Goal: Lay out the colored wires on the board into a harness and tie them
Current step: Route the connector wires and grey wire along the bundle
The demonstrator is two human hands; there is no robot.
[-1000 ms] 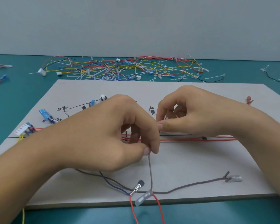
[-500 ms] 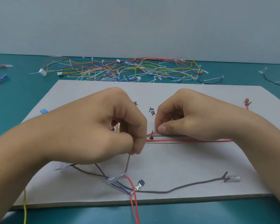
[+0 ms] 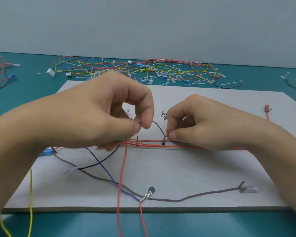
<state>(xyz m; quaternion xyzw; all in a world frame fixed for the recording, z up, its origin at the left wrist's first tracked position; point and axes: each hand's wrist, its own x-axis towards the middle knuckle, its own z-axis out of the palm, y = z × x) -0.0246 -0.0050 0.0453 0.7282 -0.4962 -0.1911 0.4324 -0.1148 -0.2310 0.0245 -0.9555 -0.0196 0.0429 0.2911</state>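
Fingers of left hand pinching dark wire, right hand pinching it beside red wires

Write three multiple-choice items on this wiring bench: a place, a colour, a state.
1. Where is the pile of loose wires relative to the board?
A. on it
B. under it
C. behind it, on the teal table

2. What colour is the wire crossing the board's near left corner?
A. yellow
B. white
C. green

3. What is the right hand doing?
A. lying flat
B. pinching a thin dark wire
C. holding scissors

Answers: 1 C, the tangle lies on the table past the board's far edge. 2 A, the yellow wire trails off toward the viewer. 3 B, thumb and forefinger meet on it just above the red wires.
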